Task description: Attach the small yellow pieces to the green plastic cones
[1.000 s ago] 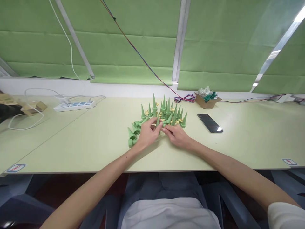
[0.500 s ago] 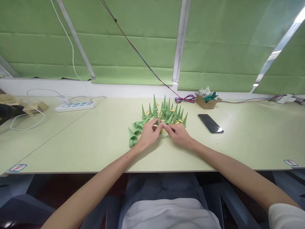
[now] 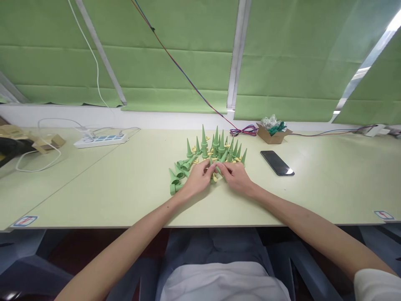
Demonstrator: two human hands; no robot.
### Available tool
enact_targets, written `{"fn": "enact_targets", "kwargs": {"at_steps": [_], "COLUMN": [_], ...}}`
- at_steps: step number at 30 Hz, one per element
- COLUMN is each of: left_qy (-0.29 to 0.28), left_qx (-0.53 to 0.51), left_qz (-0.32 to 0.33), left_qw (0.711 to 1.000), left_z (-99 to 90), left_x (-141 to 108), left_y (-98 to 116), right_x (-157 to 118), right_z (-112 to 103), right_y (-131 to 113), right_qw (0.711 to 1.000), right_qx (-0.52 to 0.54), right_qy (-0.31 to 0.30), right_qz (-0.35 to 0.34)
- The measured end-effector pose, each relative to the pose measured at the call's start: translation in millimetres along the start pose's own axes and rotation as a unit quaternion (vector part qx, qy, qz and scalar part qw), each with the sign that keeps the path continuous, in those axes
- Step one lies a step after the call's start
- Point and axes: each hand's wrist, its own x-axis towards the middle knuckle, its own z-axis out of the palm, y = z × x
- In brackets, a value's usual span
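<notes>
My left hand point(image 3: 200, 177) and my right hand point(image 3: 236, 177) meet fingertip to fingertip above the near edge of a cluster of green plastic spikes point(image 3: 204, 144). The left fingers are closed on a green plastic spike, only bits of which show. My right thumb and forefinger are pinched against the left ones; what they hold is hidden. Just below the fingertips a small yellow piece point(image 3: 214, 178) shows. More small yellow plastic pieces point(image 3: 237, 159) lie among the spikes. Several spikes stand upright, while others point(image 3: 179, 171) lie tipped at the left, their hollow ends showing.
Right of the hands lies a black phone point(image 3: 277, 163). Behind it are a small cardboard box point(image 3: 273, 137) with plastic wrap and a coiled red-blue cable point(image 3: 244, 130). A white power strip point(image 3: 102, 140) and cardboard pieces point(image 3: 48, 143) sit at the left. The table's front edge point(image 3: 219, 226) runs below my forearms.
Both hands stay together in nearly the same place, with a slight shift of the fingers. A bit more green and yellow now shows beneath the fingertips. The view has tilted slightly.
</notes>
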Motion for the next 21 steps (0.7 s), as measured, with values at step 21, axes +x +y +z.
{"fn": "enact_targets", "kwargs": {"at_steps": [21], "left_qy": [-0.048], "left_qx": [0.102], "left_qz": [0.098], "left_qw": [0.989], "left_z": [0.8], "left_x": [-7.7], "left_y": [-4.0], "right_x": [-0.2], "right_z": [0.7], "right_y": [-3.1], "right_qw": [1.000], "right_qx": [0.002], "right_qy": [0.004], "right_qz": [0.000]}}
